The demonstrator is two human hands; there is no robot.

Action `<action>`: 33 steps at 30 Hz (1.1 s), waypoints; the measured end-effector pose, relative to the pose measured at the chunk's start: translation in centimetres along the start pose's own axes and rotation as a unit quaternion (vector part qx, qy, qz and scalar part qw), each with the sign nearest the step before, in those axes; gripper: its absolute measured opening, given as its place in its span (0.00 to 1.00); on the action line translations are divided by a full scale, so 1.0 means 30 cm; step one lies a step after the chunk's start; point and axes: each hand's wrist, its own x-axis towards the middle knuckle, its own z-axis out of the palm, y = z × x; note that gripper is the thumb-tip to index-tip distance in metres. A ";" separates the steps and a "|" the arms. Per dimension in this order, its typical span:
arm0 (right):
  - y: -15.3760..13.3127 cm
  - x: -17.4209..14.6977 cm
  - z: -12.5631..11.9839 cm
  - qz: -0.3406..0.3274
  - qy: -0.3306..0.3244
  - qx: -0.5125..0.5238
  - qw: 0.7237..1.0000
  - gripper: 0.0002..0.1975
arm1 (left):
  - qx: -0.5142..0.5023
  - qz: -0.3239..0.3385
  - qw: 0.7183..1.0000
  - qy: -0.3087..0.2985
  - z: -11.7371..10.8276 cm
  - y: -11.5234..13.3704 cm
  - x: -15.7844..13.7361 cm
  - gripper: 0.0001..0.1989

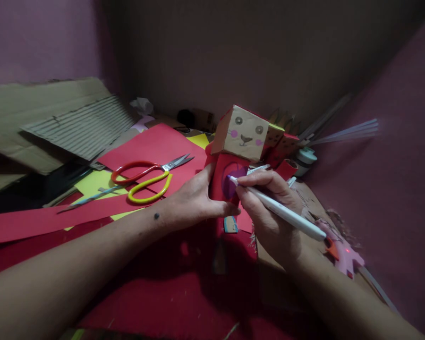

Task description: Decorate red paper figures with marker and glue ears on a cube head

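A cardboard figure stands upright in the middle, its box head drawn with round eyes, a nose and pink cheeks. My left hand is closed around the figure's red body, thumb across the lower front. Between the fingers of my right hand is a white marker, its purple tip touching the body. A purple rounded patch is coloured there, inside a drawn outline. Part of the patch is hidden by the marker and fingers.
Scissors with red and yellow handles lie on red paper at the left. Corrugated cardboard leans behind them. A pink glue gun with a lit red light lies at the right, near glue sticks and a lidded container.
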 end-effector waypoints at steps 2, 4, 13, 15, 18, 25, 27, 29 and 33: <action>0.002 0.000 0.002 -0.004 0.011 -0.001 1.000 0.06 | -0.002 0.007 1.000 -0.001 0.001 0.000 0.001 0.31; 0.002 0.001 0.003 -0.007 0.009 -0.001 1.000 0.05 | -0.002 0.010 1.000 -0.001 0.001 -0.001 0.002 0.30; -0.008 -0.003 0.000 0.011 -0.012 -0.011 1.000 0.05 | -0.017 0.000 1.000 -0.008 0.000 0.001 -0.002 0.29; -0.007 -0.002 0.000 0.012 -0.013 -0.007 1.000 0.05 | -0.016 -0.004 1.000 -0.005 0.000 0.001 -0.001 0.29; -0.004 0.002 0.004 0.001 -0.003 -0.002 1.000 0.06 | -0.006 -0.003 1.000 0.003 0.002 0.001 0.001 0.30; -0.006 0.002 0.008 -0.004 -0.002 -0.013 1.000 0.06 | 0.008 0.018 1.000 -0.005 0.001 -0.001 -0.001 0.30; -0.009 0.000 0.006 0.000 -0.007 -0.015 1.000 0.06 | -0.001 0.036 0.999 -0.016 0.001 -0.001 0.000 0.30; -0.012 -0.001 0.004 0.004 -0.009 -0.019 1.000 0.06 | -0.006 0.057 0.998 -0.024 0.001 0.000 0.002 0.29; -0.012 0.000 0.001 0.006 -0.022 -0.035 0.999 0.07 | -0.008 0.089 0.995 -0.044 0.002 0.002 0.009 0.26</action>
